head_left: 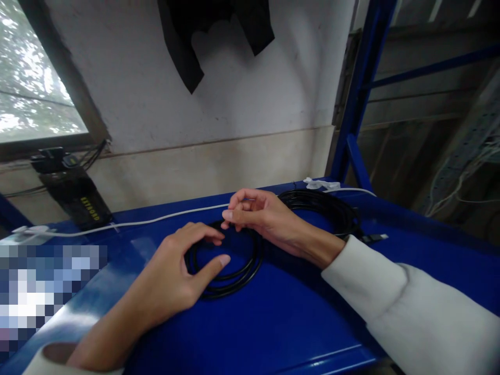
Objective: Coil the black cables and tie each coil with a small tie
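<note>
A black cable coil (255, 260) lies on the blue table (250, 333) in the middle. My left hand (183, 265) is over the coil's left side, thumb and fingers apart, with nothing between them. Above the coil's far edge is my right hand (258, 216), its fingers curled and the thumb against them; what it holds, if anything, is hidden. Behind my right wrist rests a larger bundle of black cable (324, 203), with a connector (377, 237) at its right end.
A white cord (167, 215) runs along the table's back. A dark bottle (78, 195) stands at the back left. White plastic scraps (322, 184) lie at the back edge. A blue metal post (357, 94) rises at the right. Dark cloth (219, 8) hangs on the wall.
</note>
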Available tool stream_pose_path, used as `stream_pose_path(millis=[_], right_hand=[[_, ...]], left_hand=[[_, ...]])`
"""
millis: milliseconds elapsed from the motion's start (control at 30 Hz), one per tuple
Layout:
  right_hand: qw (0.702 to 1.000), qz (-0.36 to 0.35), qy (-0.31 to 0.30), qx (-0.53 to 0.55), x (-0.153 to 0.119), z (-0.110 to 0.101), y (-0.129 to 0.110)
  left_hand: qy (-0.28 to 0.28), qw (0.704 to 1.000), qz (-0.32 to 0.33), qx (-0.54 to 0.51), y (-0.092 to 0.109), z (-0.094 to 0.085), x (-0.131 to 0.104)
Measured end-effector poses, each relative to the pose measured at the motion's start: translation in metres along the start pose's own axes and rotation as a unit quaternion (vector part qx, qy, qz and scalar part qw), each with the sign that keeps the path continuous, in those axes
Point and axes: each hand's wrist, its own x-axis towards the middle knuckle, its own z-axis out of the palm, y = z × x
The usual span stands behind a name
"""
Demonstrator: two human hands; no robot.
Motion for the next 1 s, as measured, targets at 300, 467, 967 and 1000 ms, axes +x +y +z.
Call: stream_pose_path(millis=[300,467,967,1000], right_hand=[[0.999,0.015,-0.026,-0.012,0.000,-0.003,0.001],[0.999,0.024,-0.026,-0.015,-0.001,-0.003,-0.003],[0.997,0.033,-0.037,-0.061,-0.010,0.003,0.004],[0.996,0.032,-0.025,-0.076,-0.014,0.005,0.004]], left_hand=[[-0.064,0.997,0.016,0.046,0.011,0.005,-0.015],[-0.076,0.996,0.006,0.055,0.016,0.005,-0.021],[-0.044,0.996,0.027,0.068,0.014,0.020,-0.030],[-0.038,0.997,0.027,0.065,0.013,0.020,-0.031]])
